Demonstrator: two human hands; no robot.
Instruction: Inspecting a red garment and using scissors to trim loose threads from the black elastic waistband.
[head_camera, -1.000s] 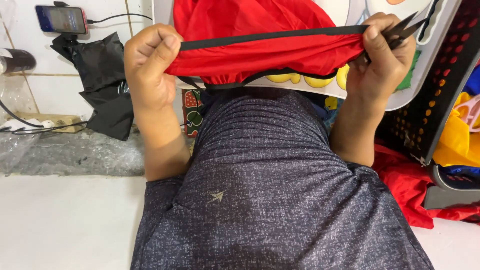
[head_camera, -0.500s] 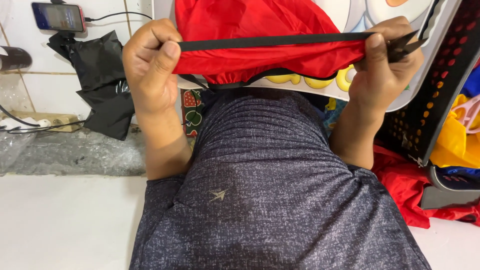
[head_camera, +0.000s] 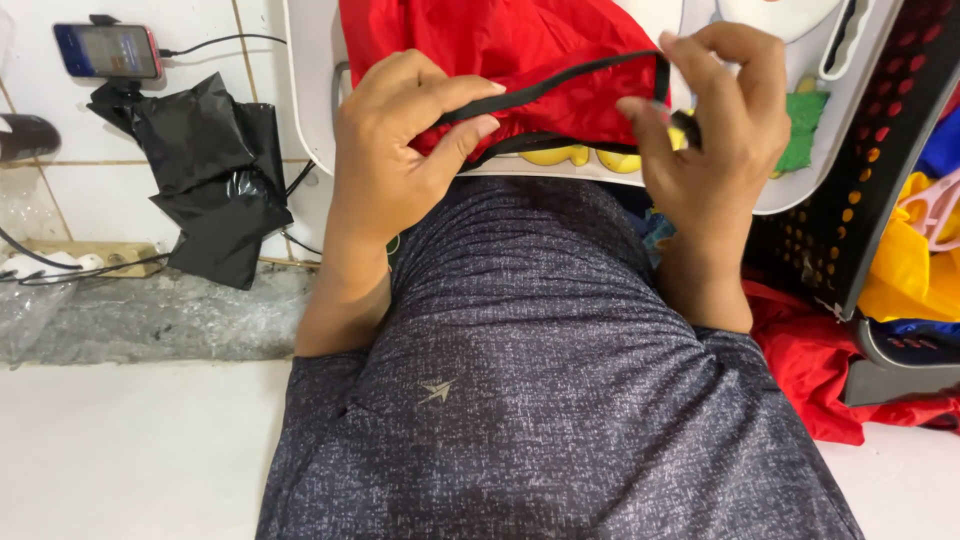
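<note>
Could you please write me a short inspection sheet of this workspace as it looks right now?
Surface: white tray table above the lap, its top mostly covered by cloth.
Job's things: red garment with a black elastic band along its edge.
Clutter: black plastic bag; bubble wrap; red cloth on the floor; black perforated basket with yellow cloth.
Grippers: left hand pinches the band; right hand holds its other end in the fingers.
Cables: black cable from a phone; power strip with leads.
Surroundings: white tiled wall, white floor.
</note>
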